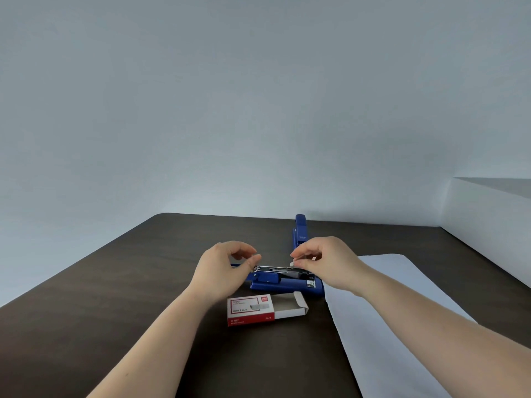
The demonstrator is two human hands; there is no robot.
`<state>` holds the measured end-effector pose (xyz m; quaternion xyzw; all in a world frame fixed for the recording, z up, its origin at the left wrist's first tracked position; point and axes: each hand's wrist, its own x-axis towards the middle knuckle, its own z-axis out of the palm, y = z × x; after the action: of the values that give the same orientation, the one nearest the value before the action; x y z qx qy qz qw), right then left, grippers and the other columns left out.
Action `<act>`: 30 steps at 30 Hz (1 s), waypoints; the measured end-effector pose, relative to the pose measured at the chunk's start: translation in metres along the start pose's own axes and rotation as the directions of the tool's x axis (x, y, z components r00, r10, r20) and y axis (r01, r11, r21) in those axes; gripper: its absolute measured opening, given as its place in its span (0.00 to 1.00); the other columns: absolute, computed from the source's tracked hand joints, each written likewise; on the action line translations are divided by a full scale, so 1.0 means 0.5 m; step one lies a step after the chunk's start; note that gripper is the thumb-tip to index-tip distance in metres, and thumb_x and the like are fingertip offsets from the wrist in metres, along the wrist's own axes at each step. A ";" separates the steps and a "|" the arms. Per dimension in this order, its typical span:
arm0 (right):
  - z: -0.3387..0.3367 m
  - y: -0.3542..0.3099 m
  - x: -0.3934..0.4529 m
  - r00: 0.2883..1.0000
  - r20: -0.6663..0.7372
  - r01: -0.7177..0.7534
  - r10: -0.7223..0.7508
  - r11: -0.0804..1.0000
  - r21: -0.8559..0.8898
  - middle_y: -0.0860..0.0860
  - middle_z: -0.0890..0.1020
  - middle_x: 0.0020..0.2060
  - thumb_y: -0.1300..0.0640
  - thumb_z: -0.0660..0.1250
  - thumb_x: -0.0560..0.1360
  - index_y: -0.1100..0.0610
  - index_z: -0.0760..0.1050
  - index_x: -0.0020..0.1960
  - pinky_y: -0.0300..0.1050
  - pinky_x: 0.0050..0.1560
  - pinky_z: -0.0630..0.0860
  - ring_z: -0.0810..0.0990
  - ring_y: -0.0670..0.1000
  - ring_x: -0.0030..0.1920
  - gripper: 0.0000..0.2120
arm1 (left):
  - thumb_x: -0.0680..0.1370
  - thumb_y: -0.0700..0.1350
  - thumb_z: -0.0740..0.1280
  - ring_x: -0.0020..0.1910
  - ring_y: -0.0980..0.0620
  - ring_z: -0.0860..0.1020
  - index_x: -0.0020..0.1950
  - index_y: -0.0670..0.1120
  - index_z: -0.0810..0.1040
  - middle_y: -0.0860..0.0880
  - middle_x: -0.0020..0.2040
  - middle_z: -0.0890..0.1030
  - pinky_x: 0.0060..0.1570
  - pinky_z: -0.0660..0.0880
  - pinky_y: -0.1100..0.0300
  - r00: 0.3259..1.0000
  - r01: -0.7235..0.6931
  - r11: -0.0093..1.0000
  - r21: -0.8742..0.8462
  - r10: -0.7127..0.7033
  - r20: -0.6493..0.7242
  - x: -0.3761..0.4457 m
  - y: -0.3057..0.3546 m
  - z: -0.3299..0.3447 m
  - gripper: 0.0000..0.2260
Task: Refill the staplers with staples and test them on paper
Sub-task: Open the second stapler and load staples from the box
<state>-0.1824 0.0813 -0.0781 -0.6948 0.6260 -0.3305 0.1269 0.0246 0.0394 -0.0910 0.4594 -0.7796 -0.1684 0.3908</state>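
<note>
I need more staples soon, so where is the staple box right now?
In the head view, the staple box lies on the dark table, low and centre, just in front of the opened blue stapler, left of the white paper, its flap open.

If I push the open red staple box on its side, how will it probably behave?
The staple box looks like thin cardboard lying flat on the table, so it would probably slide, not tip. Its inner tray is pulled out to the right, so it may shift or spill. It probably dents easily when squeezed.
</note>
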 end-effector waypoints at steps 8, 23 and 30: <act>0.011 0.005 0.006 1.000 0.016 0.005 -0.005 1.000 0.003 0.48 0.83 0.53 0.58 0.68 0.74 0.54 0.81 0.56 0.31 0.49 0.72 0.79 0.45 0.50 0.11 | 0.75 0.46 0.68 0.48 0.59 0.77 0.47 0.53 0.82 0.60 0.42 0.80 0.49 0.71 0.64 0.999 0.044 0.999 0.009 -0.044 0.017 0.007 -0.016 0.003 0.04; 0.018 0.010 0.005 0.989 0.125 0.092 -0.083 0.993 -0.070 0.41 0.79 0.45 0.58 0.65 0.77 0.52 0.81 0.56 0.35 0.51 0.73 0.76 0.41 0.46 0.11 | 0.76 0.53 0.65 0.68 0.57 0.66 0.57 0.61 0.77 0.62 0.60 0.77 0.69 0.58 0.50 0.992 0.074 0.958 0.278 -0.100 0.079 0.017 -0.052 0.008 0.11; 0.023 0.022 0.002 0.978 0.177 0.139 -0.110 0.977 -0.160 0.46 0.82 0.53 0.54 0.66 0.76 0.51 0.80 0.58 0.32 0.51 0.69 0.76 0.42 0.49 0.12 | 0.73 0.57 0.68 0.68 0.52 0.66 0.62 0.62 0.73 0.61 0.61 0.77 0.68 0.64 0.42 0.965 0.099 0.944 0.316 -0.169 0.200 0.021 -0.077 0.007 0.18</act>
<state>-0.1841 0.0756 -0.0931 -0.7665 0.5943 -0.2232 0.0977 0.0416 0.0103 -0.1124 0.5442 -0.8020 -0.1238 0.2127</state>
